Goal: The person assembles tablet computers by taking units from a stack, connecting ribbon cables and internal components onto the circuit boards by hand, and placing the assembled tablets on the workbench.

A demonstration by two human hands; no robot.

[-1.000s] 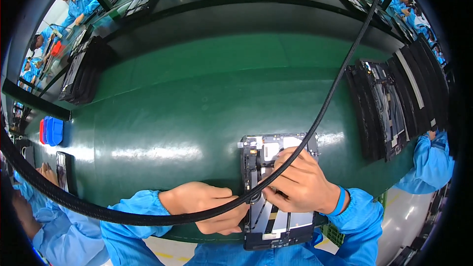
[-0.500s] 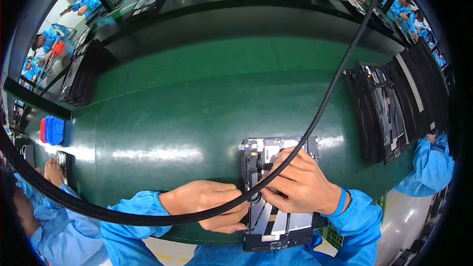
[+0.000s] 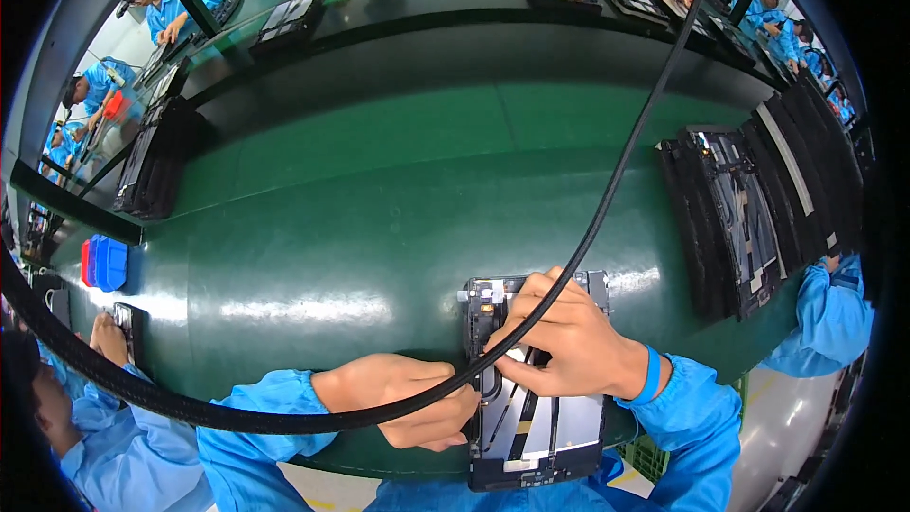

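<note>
Flat, rectangular black-framed device (image 3: pixel 574 425) on green table (image 3: pixel 360 237). Left hand (image 3: pixel 403 403) curled alongside, right hand (image 3: pixel 567 341) bunched over it; cannot tell what either pinches.

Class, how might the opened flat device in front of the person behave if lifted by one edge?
The opened device would probably stay stiff, as its dark frame looks straight. It may be fragile: thin strips and inner parts lie exposed. Its broad, flat shape makes rolling unlikely.

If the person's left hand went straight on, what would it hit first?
Probably the left side of the opened device, just right of the left hand; whether they touch is unclear.
</note>
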